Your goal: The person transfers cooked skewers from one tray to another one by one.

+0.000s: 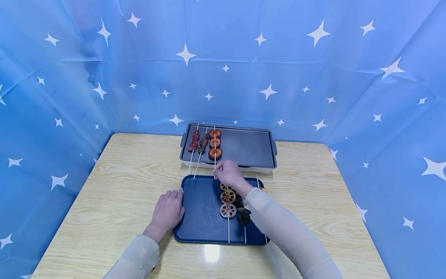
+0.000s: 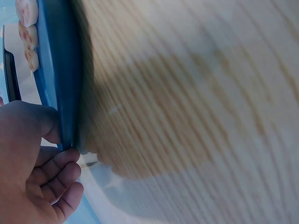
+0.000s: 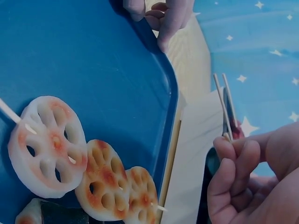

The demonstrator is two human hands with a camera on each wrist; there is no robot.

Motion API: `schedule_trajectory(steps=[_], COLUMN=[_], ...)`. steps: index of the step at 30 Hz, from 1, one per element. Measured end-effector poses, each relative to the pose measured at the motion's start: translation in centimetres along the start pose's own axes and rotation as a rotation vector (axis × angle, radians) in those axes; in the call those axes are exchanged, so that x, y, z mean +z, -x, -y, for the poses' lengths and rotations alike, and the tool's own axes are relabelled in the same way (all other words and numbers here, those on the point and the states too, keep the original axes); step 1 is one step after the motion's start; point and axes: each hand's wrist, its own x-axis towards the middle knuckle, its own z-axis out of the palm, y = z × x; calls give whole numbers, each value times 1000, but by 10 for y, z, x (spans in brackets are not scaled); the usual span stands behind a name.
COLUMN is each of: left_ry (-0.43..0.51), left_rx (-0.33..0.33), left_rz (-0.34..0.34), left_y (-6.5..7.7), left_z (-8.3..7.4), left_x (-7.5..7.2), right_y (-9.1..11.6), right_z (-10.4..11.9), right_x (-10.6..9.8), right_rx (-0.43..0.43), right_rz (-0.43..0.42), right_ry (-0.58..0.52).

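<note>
My right hand [image 1: 228, 172] pinches the bare stick end of a skewer of round reddish-brown slices [image 1: 215, 143], which lies on the dark griddle pan [image 1: 247, 145]. In the right wrist view, the thumb and fingertips [image 3: 226, 145] meet at the stick's tip. My left hand [image 1: 168, 209] grips the left rim of the blue tray [image 1: 200, 217], thumb on one side and fingers on the other in the left wrist view. A lotus root skewer [image 1: 228, 210] lies on the tray under my right wrist. Beside it a skewer with dark pieces [image 1: 244, 217] is partly hidden by the sleeve.
Left of the slices on the pan lie a red meat skewer [image 1: 194, 140] and a brown-and-green skewer [image 1: 203, 143], their sticks overhanging the front edge. Another skewer [image 1: 263, 190] at the tray's right is mostly covered by my arm. A blue starred curtain [image 1: 223, 77] surrounds the wooden table [image 1: 132, 170].
</note>
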Motion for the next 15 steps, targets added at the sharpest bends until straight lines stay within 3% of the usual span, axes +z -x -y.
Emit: schedule_trajectory(steps=[15], left_ry=[1], left_rx=[1], left_rz=[9], left_y=[1], left_z=[0], left_x=[0], right_y=[8], right_z=[2], right_x=[-6], right_rx=[-17], right_rz=[14], right_ry=[-40])
